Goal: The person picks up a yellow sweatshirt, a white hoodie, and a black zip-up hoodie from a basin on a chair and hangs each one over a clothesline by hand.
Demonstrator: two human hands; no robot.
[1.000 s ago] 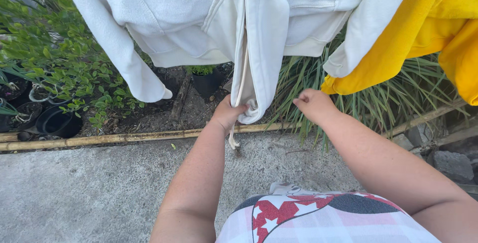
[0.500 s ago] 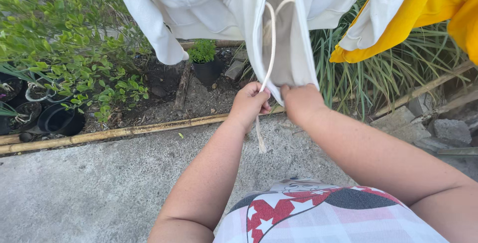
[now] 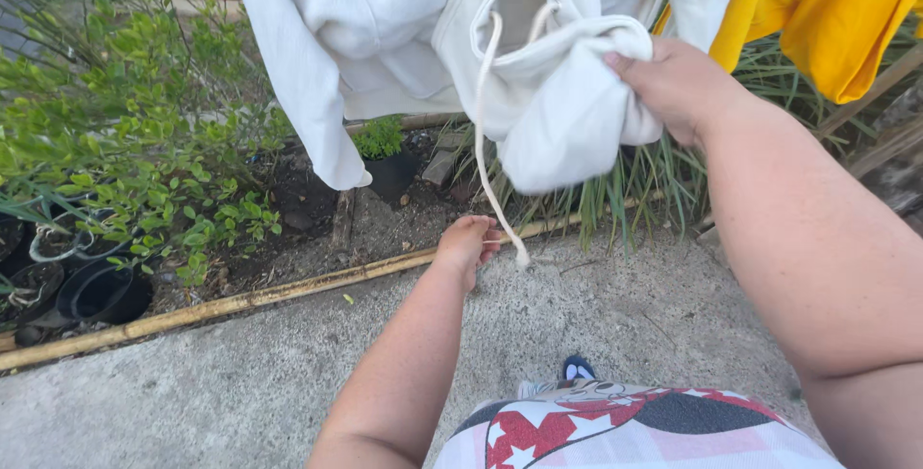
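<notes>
The right hand [image 3: 678, 85] grips the bunched hood [image 3: 562, 104] of the hanging white hoodie, while the left hand [image 3: 465, 243], loosely curled below it, pinches the drawstring [image 3: 484, 157] dangling straight down from the hood.

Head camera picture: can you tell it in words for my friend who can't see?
The right hand grips the bunched hood of a hanging white hoodie, while the left hand pinches its drawstring lower down. Green plants line the concrete path.
</notes>
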